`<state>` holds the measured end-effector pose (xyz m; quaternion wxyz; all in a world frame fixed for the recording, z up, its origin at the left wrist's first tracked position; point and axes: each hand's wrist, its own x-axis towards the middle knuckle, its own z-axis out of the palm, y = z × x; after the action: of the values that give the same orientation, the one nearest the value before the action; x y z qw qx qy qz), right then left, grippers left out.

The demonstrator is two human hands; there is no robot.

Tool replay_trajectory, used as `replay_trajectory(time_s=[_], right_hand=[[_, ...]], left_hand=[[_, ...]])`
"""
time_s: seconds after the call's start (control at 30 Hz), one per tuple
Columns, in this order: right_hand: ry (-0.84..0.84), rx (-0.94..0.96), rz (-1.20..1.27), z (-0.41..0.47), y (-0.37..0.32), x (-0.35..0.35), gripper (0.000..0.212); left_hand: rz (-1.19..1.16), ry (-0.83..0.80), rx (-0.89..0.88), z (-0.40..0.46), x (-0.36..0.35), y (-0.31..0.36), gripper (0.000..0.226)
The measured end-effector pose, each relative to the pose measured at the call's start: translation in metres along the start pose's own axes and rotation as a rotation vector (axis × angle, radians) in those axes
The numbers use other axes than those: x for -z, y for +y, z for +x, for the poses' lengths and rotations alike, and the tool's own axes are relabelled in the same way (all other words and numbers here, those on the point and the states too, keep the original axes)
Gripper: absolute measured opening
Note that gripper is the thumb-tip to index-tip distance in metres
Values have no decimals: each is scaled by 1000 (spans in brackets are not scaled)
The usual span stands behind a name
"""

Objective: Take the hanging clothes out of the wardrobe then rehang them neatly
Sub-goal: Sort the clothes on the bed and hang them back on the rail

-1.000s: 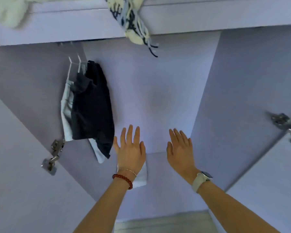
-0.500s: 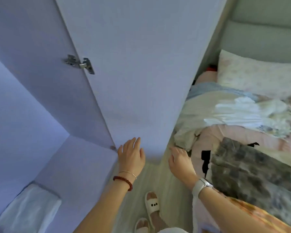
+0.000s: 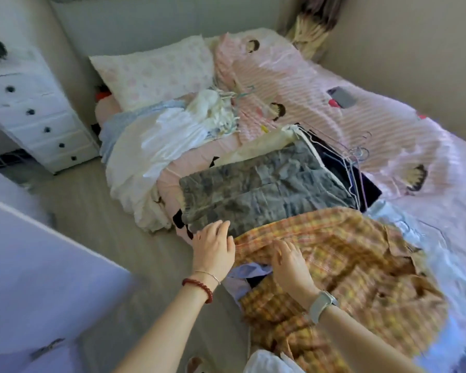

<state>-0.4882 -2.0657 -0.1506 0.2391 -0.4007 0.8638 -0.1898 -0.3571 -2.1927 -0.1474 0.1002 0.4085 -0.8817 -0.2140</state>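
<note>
Clothes on hangers lie piled along the near edge of the bed. An orange plaid shirt is nearest me, and beyond it lies a grey mottled garment over dark clothes with wire hangers. White and pale blue garments are heaped to the left. My left hand hovers at the plaid shirt's left edge, near the grey garment, with relaxed fingers. My right hand rests flat on the plaid shirt. Neither hand holds anything.
The open wardrobe door stands at the lower left. A white chest of drawers is against the wall at the left. A pillow lies at the head of the bed. Bare floor runs between door and bed.
The view has swung from the wardrobe interior, past its door, to the bed. Both hands have come from the wardrobe to the plaid shirt on the bed.
</note>
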Motion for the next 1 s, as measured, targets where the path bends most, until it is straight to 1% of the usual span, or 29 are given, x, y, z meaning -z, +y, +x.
replay_trajectory(time_s=[0.07,0.17,0.37,0.5,0.63,0.7,0.77,0.87,0.93,1.0], right_hand=[[37,-83,12,-1,35,14,36],[78,-222,49,2,93,39,38],[176,-543,162,7,229,81,40],[221,-703,234,16,308,98,43],[268,-772,284,29,370,105,44],[295,-794,322,35,390,104,44],[322,-799,351,38,403,101,45],[341,-778,362,41,413,97,46],[368,-762,370,43,417,95,45],[401,-754,358,48,421,96,44]], left_hand=[[11,-62,-74,15,-21,33,35],[73,-203,-193,43,-60,92,40],[161,-422,-384,98,-150,211,43],[228,-482,-508,131,-204,268,43],[348,-470,-675,168,-263,313,42],[454,-508,-722,182,-293,330,44],[567,-561,-697,193,-321,339,49],[658,-618,-571,203,-348,340,48],[653,-625,-520,204,-354,339,41],[591,-634,-513,200,-353,336,38]])
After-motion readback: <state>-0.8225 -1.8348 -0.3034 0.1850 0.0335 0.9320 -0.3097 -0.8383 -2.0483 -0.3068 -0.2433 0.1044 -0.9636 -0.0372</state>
